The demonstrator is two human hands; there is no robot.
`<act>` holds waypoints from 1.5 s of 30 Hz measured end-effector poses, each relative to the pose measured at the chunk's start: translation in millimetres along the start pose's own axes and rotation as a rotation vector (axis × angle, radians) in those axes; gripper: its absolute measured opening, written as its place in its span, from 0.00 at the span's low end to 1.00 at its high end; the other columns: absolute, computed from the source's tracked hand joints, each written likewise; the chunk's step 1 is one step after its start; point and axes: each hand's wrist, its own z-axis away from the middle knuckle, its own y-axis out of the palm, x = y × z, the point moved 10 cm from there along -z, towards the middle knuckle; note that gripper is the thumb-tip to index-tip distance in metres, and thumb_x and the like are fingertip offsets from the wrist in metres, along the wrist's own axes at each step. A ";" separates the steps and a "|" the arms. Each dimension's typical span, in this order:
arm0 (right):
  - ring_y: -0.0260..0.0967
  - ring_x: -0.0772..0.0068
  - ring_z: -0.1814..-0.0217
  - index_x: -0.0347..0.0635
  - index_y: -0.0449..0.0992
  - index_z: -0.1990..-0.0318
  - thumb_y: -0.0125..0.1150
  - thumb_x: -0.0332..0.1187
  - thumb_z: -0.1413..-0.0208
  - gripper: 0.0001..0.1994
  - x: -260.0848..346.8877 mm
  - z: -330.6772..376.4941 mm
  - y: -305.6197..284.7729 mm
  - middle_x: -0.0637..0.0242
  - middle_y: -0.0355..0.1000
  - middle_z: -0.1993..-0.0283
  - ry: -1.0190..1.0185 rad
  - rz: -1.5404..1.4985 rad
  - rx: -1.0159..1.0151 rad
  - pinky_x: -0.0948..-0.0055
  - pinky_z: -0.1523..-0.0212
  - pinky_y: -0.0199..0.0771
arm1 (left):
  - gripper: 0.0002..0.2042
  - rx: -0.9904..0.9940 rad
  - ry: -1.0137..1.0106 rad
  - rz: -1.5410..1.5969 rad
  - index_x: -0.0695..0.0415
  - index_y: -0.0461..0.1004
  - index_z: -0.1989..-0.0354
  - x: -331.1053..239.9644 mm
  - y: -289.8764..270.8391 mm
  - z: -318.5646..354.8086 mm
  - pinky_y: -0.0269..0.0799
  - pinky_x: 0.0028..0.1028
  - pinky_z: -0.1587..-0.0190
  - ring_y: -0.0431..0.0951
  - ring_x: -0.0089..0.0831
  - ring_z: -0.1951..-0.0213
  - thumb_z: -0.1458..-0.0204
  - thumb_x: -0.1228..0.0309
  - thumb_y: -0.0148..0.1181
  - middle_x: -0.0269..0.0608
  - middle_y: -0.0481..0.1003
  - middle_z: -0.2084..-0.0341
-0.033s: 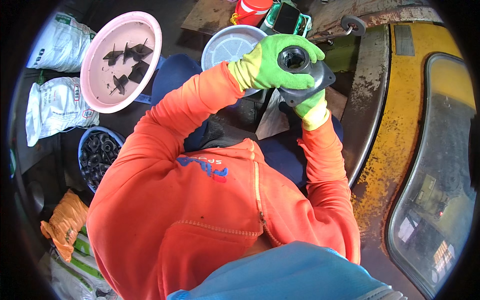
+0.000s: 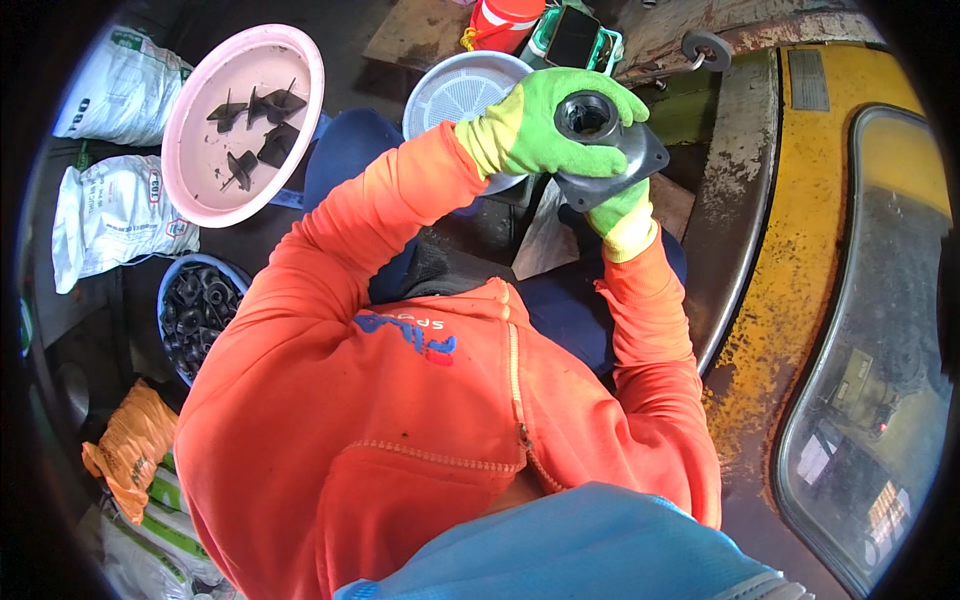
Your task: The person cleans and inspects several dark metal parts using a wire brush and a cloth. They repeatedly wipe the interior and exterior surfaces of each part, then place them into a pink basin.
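Observation:
A black flanged part (image 2: 618, 180) with a round, open collar and a squarish base with holed corners is held up between both hands. My left hand (image 2: 548, 128), in a green glove with a yellow cuff, wraps its fingers and thumb round the collar. From underneath, my right hand (image 2: 626, 208) in a matching glove holds the base; most of its fingers are hidden by the part. Behind my left hand sits a pale blue-grey perforated basin (image 2: 450, 88), partly covered by the glove.
At left, a pink basin (image 2: 180, 150) holds several dark finned pieces (image 2: 278, 103). Below it, a blue tub (image 2: 222, 262) is heaped with black parts (image 2: 200, 310). White sacks (image 2: 120, 210) line the far left. A rusty yellow machine (image 2: 745, 390) borders the right. A red container (image 2: 503, 25) stands at the back.

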 end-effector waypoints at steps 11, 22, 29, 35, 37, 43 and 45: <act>0.63 0.78 0.76 0.35 0.69 0.47 0.51 0.35 0.40 0.17 -105.3 32.7 -10.2 0.68 0.69 0.67 0.678 -0.853 -0.329 0.79 0.76 0.65 | 0.18 -0.406 0.210 -0.921 0.53 0.73 0.55 -25.7 -76.3 -6.6 0.74 0.35 0.55 0.76 0.35 0.56 0.54 0.63 0.66 0.38 0.76 0.58; 0.71 0.60 0.54 0.37 0.66 0.39 0.61 0.38 0.46 0.28 -271.4 64.8 128.1 0.54 0.72 0.53 0.949 -0.131 0.128 0.65 0.54 0.70 | 0.22 -0.444 0.320 -0.942 0.54 0.75 0.56 3.6 -87.6 2.5 0.74 0.34 0.55 0.77 0.38 0.58 0.63 0.65 0.71 0.40 0.76 0.61; 0.59 0.81 0.70 0.40 0.70 0.66 0.61 0.38 0.45 0.11 -269.1 33.1 -66.8 0.74 0.64 0.71 0.496 -0.016 -0.998 0.76 0.68 0.64 | 0.19 -0.555 -0.148 0.107 0.54 0.74 0.55 64.8 -136.6 1.8 0.75 0.32 0.62 0.78 0.35 0.60 0.53 0.58 0.62 0.39 0.77 0.62; 0.69 0.64 0.56 0.34 0.72 0.54 0.62 0.45 0.46 0.22 -302.2 -0.5 -117.7 0.60 0.73 0.59 0.737 -0.003 -0.786 0.64 0.53 0.68 | 0.28 -0.539 -0.149 0.831 0.56 0.71 0.49 102.4 -116.5 -0.2 0.77 0.30 0.58 0.80 0.31 0.59 0.63 0.73 0.71 0.39 0.77 0.58; 0.69 0.61 0.58 0.34 0.71 0.55 0.58 0.46 0.43 0.21 -278.7 -11.6 -120.5 0.61 0.73 0.60 0.592 0.264 -0.762 0.61 0.54 0.68 | 0.28 -0.521 -0.083 0.632 0.56 0.69 0.47 97.5 -122.6 -2.5 0.77 0.30 0.55 0.79 0.31 0.56 0.61 0.72 0.70 0.38 0.76 0.55; 0.64 0.78 0.71 0.46 0.72 0.62 0.49 0.45 0.36 0.13 -223.5 50.5 -54.3 0.73 0.67 0.72 0.755 -0.777 -0.954 0.72 0.76 0.66 | 0.23 -0.544 0.082 -0.436 0.57 0.68 0.45 60.2 -138.3 2.0 0.75 0.30 0.51 0.77 0.31 0.54 0.52 0.74 0.64 0.39 0.75 0.54; 0.62 0.79 0.74 0.43 0.72 0.63 0.48 0.42 0.36 0.13 -170.4 65.1 -35.3 0.72 0.65 0.73 0.836 -0.546 -0.761 0.72 0.78 0.64 | 0.23 -0.518 0.139 -0.385 0.57 0.69 0.47 55.2 -131.1 -0.5 0.75 0.30 0.51 0.77 0.30 0.55 0.53 0.72 0.66 0.37 0.75 0.55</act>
